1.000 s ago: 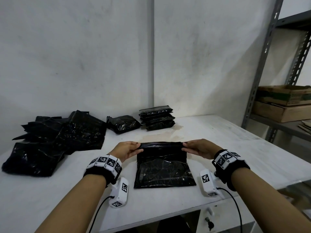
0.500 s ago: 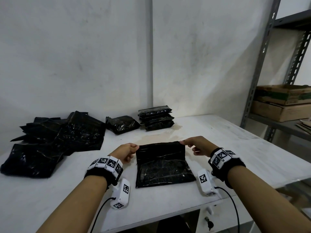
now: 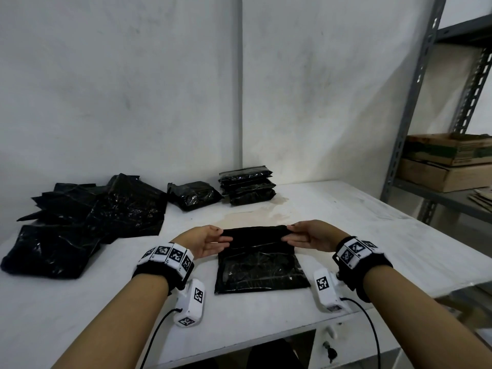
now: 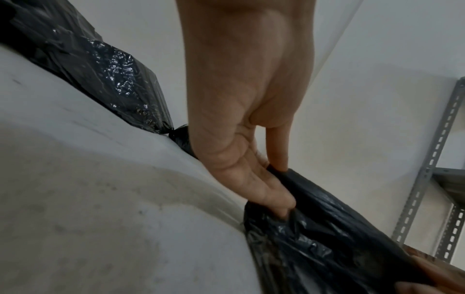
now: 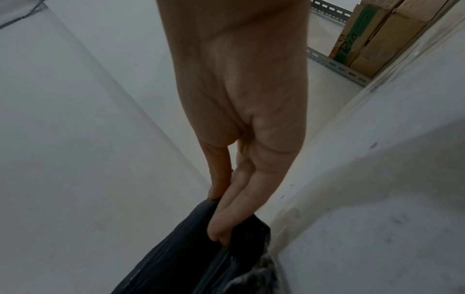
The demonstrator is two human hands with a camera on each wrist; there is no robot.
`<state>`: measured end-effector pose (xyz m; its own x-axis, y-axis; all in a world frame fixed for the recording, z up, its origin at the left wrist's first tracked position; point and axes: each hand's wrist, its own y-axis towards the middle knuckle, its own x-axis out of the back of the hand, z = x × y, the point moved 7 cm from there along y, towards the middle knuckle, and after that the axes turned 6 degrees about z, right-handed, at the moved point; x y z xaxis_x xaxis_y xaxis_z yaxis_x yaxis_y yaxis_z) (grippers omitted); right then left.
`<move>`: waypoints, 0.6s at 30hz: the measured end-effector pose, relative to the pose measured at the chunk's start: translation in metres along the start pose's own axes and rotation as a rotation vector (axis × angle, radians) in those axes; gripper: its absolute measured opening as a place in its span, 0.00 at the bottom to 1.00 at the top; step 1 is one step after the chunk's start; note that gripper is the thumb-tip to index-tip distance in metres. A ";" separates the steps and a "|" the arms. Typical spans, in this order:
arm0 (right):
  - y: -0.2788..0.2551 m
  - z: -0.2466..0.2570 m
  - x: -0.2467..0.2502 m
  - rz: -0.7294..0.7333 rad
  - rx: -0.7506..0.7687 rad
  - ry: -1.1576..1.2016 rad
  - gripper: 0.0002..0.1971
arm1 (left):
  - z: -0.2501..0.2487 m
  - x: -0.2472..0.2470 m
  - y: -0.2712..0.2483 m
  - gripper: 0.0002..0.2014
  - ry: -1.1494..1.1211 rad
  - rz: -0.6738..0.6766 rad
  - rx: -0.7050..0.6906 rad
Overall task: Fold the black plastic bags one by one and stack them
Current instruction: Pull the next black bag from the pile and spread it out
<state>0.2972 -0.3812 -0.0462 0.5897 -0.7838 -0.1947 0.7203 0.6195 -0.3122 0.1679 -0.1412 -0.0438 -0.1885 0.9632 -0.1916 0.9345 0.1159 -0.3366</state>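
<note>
Head view: black bag lower centre on tabletop; far edge pinched by left hand and right hand. Risk: slick film slipping from either grip, fold landing skewed.

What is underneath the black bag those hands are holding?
The white table lies under the bag. Its raised far edge is pinched by both hands; anything beneath the bag is covered.

Far edge lifted again
Both hands, left hand and right hand, have pinched the bag at its far corners and raised that edge toward the person since 0.5 s ago.
</note>
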 end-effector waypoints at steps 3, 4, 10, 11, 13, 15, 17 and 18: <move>0.002 -0.005 0.002 -0.011 -0.011 0.008 0.06 | 0.005 0.001 0.002 0.08 0.039 0.001 0.032; 0.002 -0.006 0.003 -0.017 -0.019 -0.004 0.05 | 0.007 0.002 0.003 0.07 0.045 -0.001 0.042; 0.003 -0.006 0.004 -0.030 -0.061 -0.066 0.06 | 0.008 0.002 0.006 0.07 0.084 0.010 0.078; 0.003 -0.006 0.003 -0.029 -0.068 -0.068 0.06 | 0.007 0.002 0.006 0.07 0.089 0.014 0.083; 0.003 -0.007 0.002 -0.028 -0.079 -0.063 0.06 | 0.007 0.001 0.006 0.07 0.102 0.028 0.094; 0.002 -0.009 0.001 -0.026 -0.089 -0.054 0.06 | 0.006 0.002 0.005 0.07 0.111 0.041 0.102; 0.001 -0.010 0.001 -0.027 -0.099 -0.050 0.06 | 0.005 0.003 0.004 0.07 0.109 0.042 0.101; 0.001 -0.011 0.002 -0.027 -0.102 -0.050 0.07 | 0.005 0.003 0.003 0.06 0.112 0.044 0.102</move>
<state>0.2949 -0.3826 -0.0575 0.5898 -0.7954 -0.1392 0.6969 0.5885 -0.4099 0.1688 -0.1396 -0.0501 -0.1082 0.9884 -0.1062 0.9044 0.0535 -0.4233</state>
